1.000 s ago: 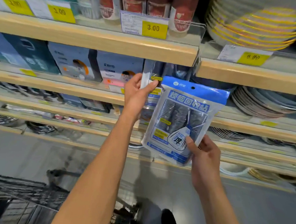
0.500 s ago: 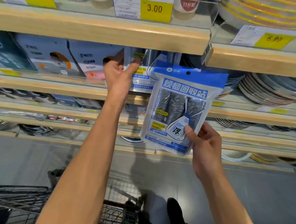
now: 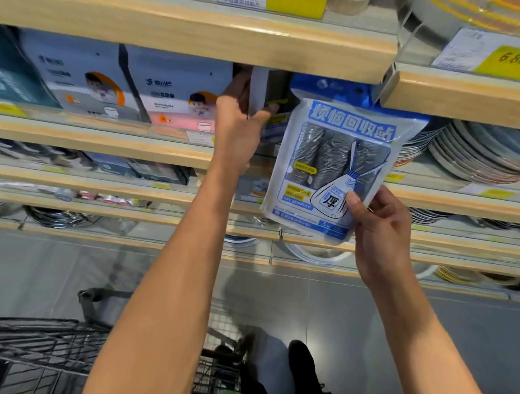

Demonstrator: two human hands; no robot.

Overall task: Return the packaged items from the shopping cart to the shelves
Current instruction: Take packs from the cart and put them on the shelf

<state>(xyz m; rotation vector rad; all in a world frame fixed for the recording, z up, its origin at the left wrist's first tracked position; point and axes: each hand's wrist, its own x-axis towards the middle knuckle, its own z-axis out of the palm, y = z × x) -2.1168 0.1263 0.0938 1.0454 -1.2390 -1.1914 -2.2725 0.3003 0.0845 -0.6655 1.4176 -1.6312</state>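
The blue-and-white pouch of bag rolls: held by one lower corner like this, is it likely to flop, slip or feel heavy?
The pouch probably keeps its shape: it stands nearly upright though the right hand pinches only its lower corner. It looks light, since thumb and fingers alone carry it. The glossy film could be slippery, so pushing it in between packs may need the left hand as a guide.

Package [image 3: 334, 167] reads "say goodbye"; yellow price tags [image 3: 513, 61] show 3.00, 6.80.

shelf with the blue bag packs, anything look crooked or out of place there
Nothing looks damaged or spilled. The blue pack in the right hand is tilted and not yet shelved, while the left hand holds the shelved packs aside.
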